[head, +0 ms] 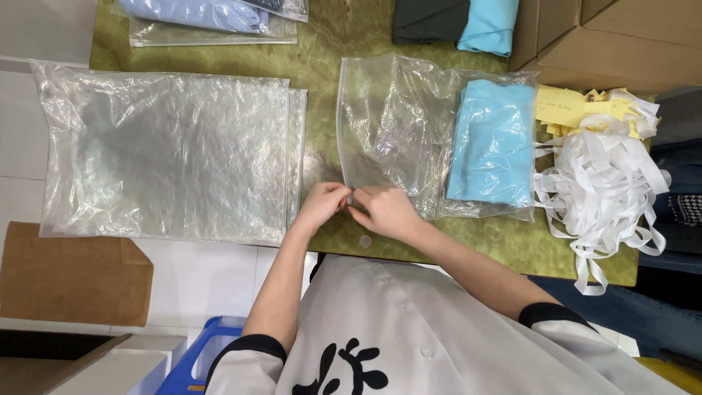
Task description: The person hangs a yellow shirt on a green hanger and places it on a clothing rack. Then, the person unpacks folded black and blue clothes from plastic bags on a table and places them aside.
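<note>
Zip bag (395, 124) of clear plastic lies on the green bench (333, 36), with a folded light blue garment (493, 143) already pushed deep to its closed end, so the mouth edge is free near the person. Both hands meet at the near corner of this mouth: the left hand (322, 205) and the right hand (384, 212) are closed in a pinch on the bag edge, probably where the small slider sits; the slider itself is too small to see well.

To the left lies a stack of empty clear bags (168, 153); I can count at least two edges. At the far side are one packed bag (212, 16) with blue cloth and two folded garments (453, 22), one dark and one light blue. On the right lie a heap of white ribbon strips (603, 183), too tangled to count, some yellow paper slips (567, 108), and cardboard boxes (607, 29).
</note>
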